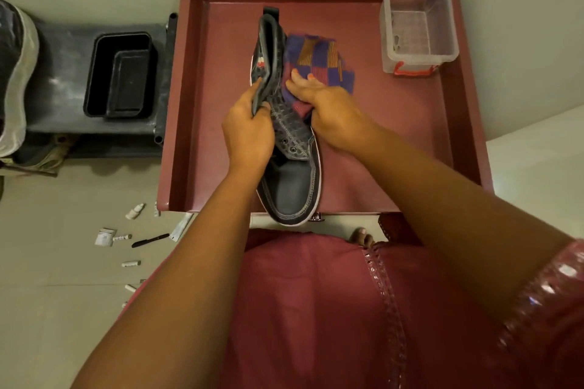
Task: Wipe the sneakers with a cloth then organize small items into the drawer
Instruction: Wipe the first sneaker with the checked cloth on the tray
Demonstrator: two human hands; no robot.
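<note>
A dark grey high-top sneaker point(292, 167) lies in the open maroon drawer point(196, 104), toe toward me and over the front edge. My left hand point(248, 129) grips the sneaker's upper flap and holds it up. My right hand point(328, 107) presses a purple, orange and red checked cloth point(319, 60) flat against the right side of the sneaker's upper. Small items lie scattered on the floor at the left: a small white bottle point(135, 211), a packet point(105, 236), a black pen point(150, 240) and white tubes point(130, 263).
A clear plastic box point(418, 25) with red latches stands in the drawer's far right corner. A black tray point(121, 76) sits on a dark low stand at the left. Another shoe in a mesh bag point(12, 73) is at the far left edge. Tiled floor surrounds the drawer.
</note>
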